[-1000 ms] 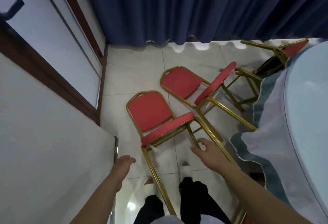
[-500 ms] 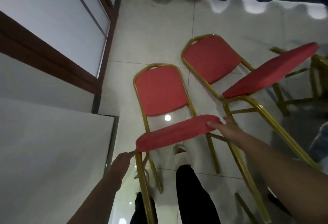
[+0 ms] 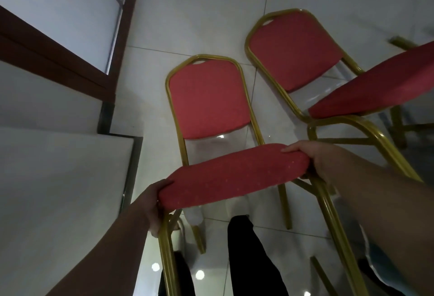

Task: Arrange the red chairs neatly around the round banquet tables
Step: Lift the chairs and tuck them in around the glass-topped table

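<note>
dim indoor light | small bright lamp glints on glossy floor (image 3: 199, 21) | arms in shadow | wide-angle bending at edges | slight softness

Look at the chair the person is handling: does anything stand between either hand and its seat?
Nothing does. The left hand grips one end of the near chair's seat and the right hand grips the other end. The second chair lies apart, beyond the right hand.

Red chair seat (image 3: 232, 176) with tiny pale speckles, gold metal frame (image 3: 254, 119), second red chair (image 3: 293, 49), glossy white floor tiles (image 3: 199, 14), black trousers (image 3: 253, 258), dark brown window frame (image 3: 58, 61)
</note>
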